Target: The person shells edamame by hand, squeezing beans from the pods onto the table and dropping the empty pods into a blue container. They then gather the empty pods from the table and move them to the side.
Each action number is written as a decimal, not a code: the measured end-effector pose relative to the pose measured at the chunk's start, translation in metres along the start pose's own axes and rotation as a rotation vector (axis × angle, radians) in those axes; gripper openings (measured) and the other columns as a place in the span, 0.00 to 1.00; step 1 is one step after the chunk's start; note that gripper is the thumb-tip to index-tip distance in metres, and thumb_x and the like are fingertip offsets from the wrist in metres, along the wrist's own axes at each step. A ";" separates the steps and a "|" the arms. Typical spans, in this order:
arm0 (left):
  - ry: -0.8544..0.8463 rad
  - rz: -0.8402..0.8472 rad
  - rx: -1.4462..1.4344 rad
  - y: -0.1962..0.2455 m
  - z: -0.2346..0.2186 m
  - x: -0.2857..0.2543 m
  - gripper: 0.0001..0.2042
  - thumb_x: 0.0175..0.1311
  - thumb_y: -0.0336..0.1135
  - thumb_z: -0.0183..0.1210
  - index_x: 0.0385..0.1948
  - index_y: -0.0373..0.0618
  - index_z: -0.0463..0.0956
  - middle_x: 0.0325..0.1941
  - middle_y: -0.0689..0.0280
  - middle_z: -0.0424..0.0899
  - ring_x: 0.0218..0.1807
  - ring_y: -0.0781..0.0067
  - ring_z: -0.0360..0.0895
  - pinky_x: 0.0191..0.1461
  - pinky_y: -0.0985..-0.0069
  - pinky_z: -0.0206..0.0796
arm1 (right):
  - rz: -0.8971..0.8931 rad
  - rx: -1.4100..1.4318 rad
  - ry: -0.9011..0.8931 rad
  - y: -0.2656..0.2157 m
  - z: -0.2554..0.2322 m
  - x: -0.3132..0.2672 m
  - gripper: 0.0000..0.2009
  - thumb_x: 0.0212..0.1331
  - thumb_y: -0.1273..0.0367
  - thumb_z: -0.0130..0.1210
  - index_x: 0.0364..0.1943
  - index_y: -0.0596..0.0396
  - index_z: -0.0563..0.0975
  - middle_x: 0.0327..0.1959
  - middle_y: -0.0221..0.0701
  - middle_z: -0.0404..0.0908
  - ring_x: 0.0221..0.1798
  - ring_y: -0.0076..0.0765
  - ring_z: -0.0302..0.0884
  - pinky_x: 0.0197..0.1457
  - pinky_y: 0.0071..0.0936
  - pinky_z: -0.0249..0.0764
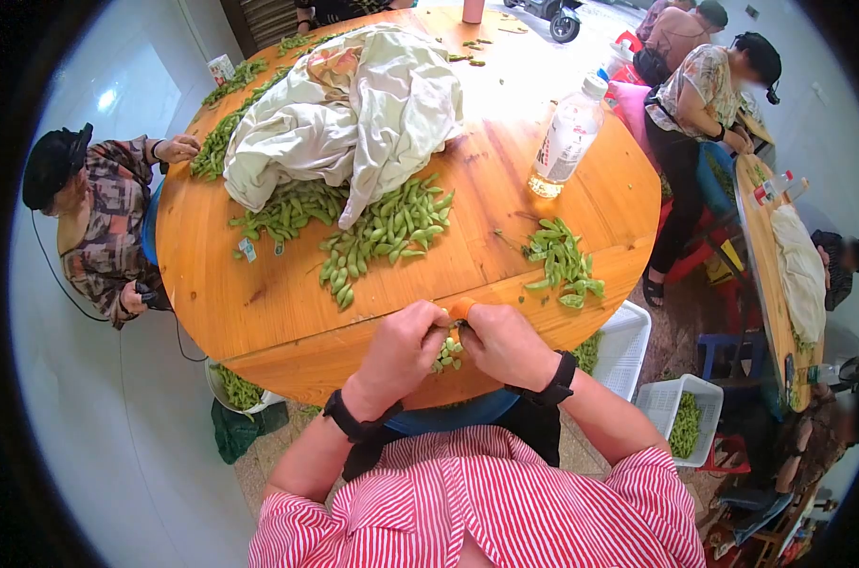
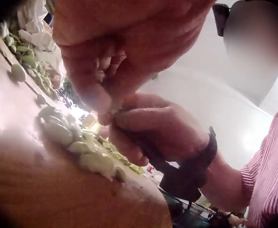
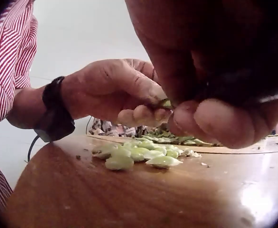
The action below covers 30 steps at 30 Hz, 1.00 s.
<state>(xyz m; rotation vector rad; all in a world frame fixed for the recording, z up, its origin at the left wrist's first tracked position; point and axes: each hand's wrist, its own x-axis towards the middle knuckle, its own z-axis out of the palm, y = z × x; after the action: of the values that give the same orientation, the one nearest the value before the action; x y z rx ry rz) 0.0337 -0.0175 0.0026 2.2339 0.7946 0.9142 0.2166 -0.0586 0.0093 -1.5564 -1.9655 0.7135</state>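
we pinch one pod [image 3: 165, 103] between our left hand [image 1: 401, 352] and right hand [image 1: 505, 346], shelled beans [image 3: 139, 156] just beneath them

On the round wooden worktop [image 1: 259, 312], a crumpled pale cloth [image 1: 354, 104] lies toward twelve o'clock. A clear plastic bottle [image 1: 566, 137] stands at two o'clock. White baskets [image 1: 628, 346], probably holding pods, sit on the floor at four o'clock.
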 end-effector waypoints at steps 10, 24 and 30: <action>-0.221 -0.772 -1.249 -0.021 -0.015 -0.002 0.05 0.67 0.29 0.58 0.40 0.39 0.76 0.32 0.71 0.79 0.29 0.85 0.76 0.33 0.87 0.70 | 0.004 0.564 -0.134 0.009 -0.004 0.002 0.09 0.63 0.74 0.52 0.46 0.58 0.77 0.25 0.28 0.76 0.25 0.28 0.73 0.31 0.25 0.71; 0.048 -0.068 0.084 0.011 -0.005 -0.002 0.08 0.60 0.28 0.62 0.38 0.36 0.76 0.32 0.54 0.78 0.35 0.51 0.78 0.38 0.64 0.71 | 0.213 0.521 -0.133 0.010 -0.002 0.006 0.09 0.66 0.69 0.50 0.44 0.56 0.79 0.25 0.20 0.74 0.25 0.14 0.69 0.29 0.15 0.67; 0.074 -0.073 0.100 0.015 -0.005 0.000 0.06 0.61 0.26 0.60 0.36 0.37 0.74 0.32 0.54 0.77 0.35 0.50 0.78 0.38 0.62 0.70 | 0.346 0.768 -0.090 -0.005 -0.008 0.009 0.08 0.60 0.71 0.51 0.37 0.60 0.79 0.20 0.26 0.75 0.24 0.19 0.71 0.27 0.23 0.68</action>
<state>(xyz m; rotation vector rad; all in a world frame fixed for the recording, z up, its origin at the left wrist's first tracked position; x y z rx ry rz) 0.0340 -0.0258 0.0163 2.2508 0.9689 0.9458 0.2169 -0.0504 0.0188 -1.3722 -1.2247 1.4844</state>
